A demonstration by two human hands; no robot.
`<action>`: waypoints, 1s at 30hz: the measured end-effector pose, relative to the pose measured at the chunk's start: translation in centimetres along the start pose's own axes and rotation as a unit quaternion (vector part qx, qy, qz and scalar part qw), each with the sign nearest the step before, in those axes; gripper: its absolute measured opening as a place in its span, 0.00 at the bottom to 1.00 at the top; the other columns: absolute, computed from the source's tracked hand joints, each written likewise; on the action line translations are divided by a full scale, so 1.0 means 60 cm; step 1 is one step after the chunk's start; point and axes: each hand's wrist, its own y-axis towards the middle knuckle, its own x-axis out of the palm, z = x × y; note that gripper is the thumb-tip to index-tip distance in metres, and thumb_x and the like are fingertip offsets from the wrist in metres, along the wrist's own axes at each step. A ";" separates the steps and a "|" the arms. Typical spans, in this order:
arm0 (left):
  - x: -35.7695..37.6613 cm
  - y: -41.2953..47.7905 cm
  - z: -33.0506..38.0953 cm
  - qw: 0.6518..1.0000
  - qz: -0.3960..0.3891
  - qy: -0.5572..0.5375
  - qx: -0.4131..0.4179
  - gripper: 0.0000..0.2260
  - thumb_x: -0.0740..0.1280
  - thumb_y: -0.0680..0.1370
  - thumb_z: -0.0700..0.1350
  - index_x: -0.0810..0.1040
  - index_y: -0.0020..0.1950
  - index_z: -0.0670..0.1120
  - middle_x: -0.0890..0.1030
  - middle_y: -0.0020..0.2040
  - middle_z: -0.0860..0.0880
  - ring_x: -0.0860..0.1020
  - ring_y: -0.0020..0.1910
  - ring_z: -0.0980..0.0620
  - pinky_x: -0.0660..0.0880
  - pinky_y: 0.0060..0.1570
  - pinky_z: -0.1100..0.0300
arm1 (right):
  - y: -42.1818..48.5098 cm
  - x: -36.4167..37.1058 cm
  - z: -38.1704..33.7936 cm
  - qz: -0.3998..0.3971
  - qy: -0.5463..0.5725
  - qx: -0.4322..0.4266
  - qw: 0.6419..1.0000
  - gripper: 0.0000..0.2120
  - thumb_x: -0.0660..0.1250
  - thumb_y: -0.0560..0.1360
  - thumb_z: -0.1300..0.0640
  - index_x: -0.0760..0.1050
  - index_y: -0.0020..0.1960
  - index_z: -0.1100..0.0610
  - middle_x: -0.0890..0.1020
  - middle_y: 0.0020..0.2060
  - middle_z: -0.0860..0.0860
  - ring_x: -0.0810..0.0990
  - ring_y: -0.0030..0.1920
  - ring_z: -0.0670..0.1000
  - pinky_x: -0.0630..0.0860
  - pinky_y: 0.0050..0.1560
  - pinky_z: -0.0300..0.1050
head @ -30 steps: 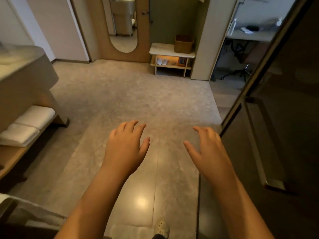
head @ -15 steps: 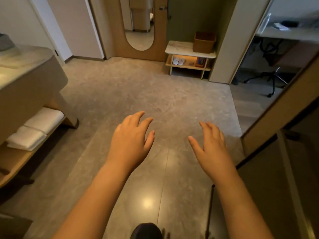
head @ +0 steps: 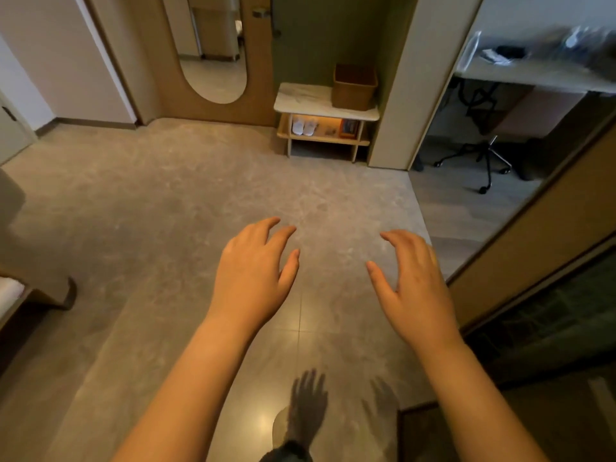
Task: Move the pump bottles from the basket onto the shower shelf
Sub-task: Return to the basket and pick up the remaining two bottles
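A brown basket [head: 354,85] stands on a small white-topped bench [head: 306,100] against the far wall, across the grey tiled floor. Whatever the basket holds is hidden by its walls; no pump bottles or shower shelf show. My left hand [head: 253,275] and my right hand [head: 413,285] hang palm-down over the floor in front of me, fingers spread, holding nothing, well short of the basket.
A dark glass door [head: 550,311] and its wooden frame stand close on my right. A vanity edge [head: 36,291] juts in at the left. White slippers [head: 304,125] lie under the bench. An oval mirror [head: 213,51] hangs on the far wall; a desk and chair [head: 483,151] show beyond.
The view has advanced across the floor and turned left; the bench and basket are nearer, the vanity has slid off the left edge. Both hands stay open in front of me.
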 end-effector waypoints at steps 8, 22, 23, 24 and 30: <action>0.083 0.246 -0.026 0.999 -0.038 -0.011 0.013 0.21 0.59 0.79 0.52 0.67 0.71 0.47 0.71 0.68 0.45 0.68 0.66 0.46 0.66 0.63 0.51 | 0.193 0.053 0.049 -0.028 -0.008 0.075 0.997 0.32 0.53 0.75 0.37 0.56 0.74 0.50 0.61 0.73 0.50 0.58 0.73 0.49 0.58 0.69 0.44; 0.226 0.584 -0.049 0.997 -0.059 0.039 -0.010 0.24 0.60 0.78 0.54 0.64 0.73 0.48 0.68 0.70 0.45 0.66 0.68 0.45 0.65 0.64 0.49 | 0.553 0.152 0.216 -0.043 0.042 0.082 0.995 0.32 0.59 0.75 0.41 0.57 0.75 0.50 0.59 0.75 0.49 0.57 0.74 0.49 0.59 0.70 0.45; 0.239 0.616 -0.040 0.997 -0.060 0.042 -0.010 0.24 0.60 0.78 0.54 0.64 0.72 0.48 0.68 0.70 0.45 0.66 0.68 0.45 0.65 0.64 0.50 | 0.582 0.150 0.231 -0.036 0.047 0.068 0.996 0.31 0.59 0.75 0.41 0.58 0.74 0.52 0.60 0.74 0.50 0.57 0.74 0.49 0.58 0.69 0.43; 0.252 0.648 -0.029 0.997 -0.060 0.043 -0.008 0.24 0.60 0.78 0.54 0.64 0.72 0.48 0.69 0.70 0.45 0.66 0.68 0.46 0.65 0.64 0.50 | 0.613 0.146 0.245 -0.030 0.054 0.060 0.996 0.31 0.59 0.75 0.42 0.59 0.74 0.53 0.60 0.74 0.51 0.57 0.74 0.49 0.57 0.69 0.42; 0.317 0.827 0.017 0.999 -0.045 0.028 0.005 0.23 0.61 0.77 0.54 0.67 0.70 0.46 0.72 0.67 0.45 0.69 0.65 0.46 0.68 0.61 0.50 | 0.788 0.146 0.326 -0.023 0.041 0.048 0.998 0.30 0.62 0.75 0.42 0.62 0.73 0.53 0.65 0.73 0.51 0.61 0.73 0.50 0.56 0.67 0.40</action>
